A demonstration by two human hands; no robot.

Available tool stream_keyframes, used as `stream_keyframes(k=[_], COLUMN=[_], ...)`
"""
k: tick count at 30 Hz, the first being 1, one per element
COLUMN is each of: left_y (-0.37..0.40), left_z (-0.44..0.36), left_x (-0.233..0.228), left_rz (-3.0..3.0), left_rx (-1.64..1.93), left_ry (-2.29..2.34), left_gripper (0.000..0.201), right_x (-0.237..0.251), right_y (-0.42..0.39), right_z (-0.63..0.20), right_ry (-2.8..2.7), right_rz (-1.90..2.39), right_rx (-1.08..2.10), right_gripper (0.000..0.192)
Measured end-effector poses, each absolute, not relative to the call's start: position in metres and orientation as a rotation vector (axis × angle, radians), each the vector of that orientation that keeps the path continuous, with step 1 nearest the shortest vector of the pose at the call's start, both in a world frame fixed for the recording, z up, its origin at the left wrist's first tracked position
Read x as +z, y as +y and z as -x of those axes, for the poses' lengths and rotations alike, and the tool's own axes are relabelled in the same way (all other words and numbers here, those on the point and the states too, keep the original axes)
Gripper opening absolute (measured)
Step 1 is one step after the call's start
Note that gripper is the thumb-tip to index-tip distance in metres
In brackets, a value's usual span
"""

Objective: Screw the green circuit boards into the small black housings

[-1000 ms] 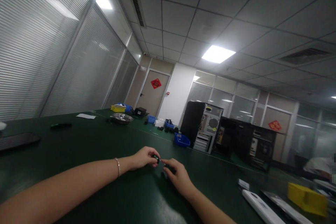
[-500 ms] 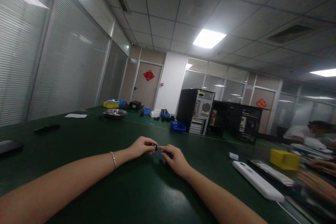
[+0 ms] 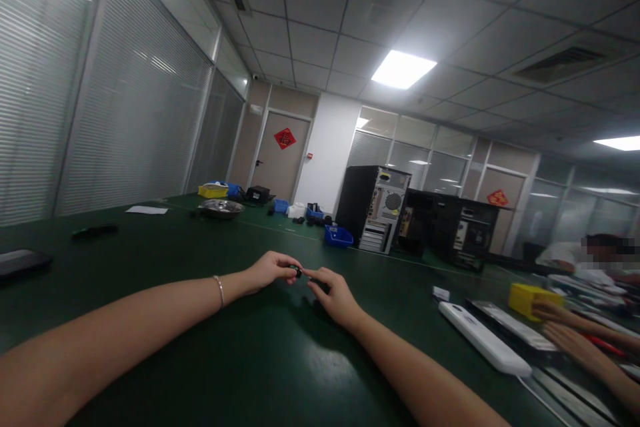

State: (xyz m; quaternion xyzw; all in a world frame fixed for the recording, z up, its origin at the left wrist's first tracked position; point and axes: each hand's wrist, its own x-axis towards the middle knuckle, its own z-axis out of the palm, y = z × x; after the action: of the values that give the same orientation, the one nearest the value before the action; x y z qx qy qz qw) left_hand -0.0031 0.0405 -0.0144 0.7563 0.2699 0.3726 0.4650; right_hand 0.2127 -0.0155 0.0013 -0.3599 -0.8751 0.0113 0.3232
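Both hands still meet mid-table [image 3: 150, 260], barely shifted from a second ago. Left hand [image 3: 270, 269] pinches a small black part [image 3: 298, 272]; right hand [image 3: 334, 293] touches it with fingertips, curled, possibly over another dark piece. Co-worker's arms [image 3: 575, 330] now by the yellow bin [image 3: 530, 297].

We see a dark green matte surface [image 3: 150, 260] across the lower frame, a blue plastic bin [image 3: 338, 236] at centre, a yellow plastic box [image 3: 525, 298] at right, and a small black part [image 3: 299, 273] mid-frame.
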Motion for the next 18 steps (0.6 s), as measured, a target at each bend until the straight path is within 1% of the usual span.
stream_keyframes(k=[18], left_y=[0.0339], left_z=[0.0036], left_x=[-0.0133], left_rz=[-1.801], left_rx=[0.880], left_ry=[0.690], left_gripper=[0.021], right_x=[-0.0025], right_y=[-0.0107], right_z=[-0.2131], right_ry=[-2.312], right_rz=[0.908], right_rx=[0.075], right_gripper=[0.019])
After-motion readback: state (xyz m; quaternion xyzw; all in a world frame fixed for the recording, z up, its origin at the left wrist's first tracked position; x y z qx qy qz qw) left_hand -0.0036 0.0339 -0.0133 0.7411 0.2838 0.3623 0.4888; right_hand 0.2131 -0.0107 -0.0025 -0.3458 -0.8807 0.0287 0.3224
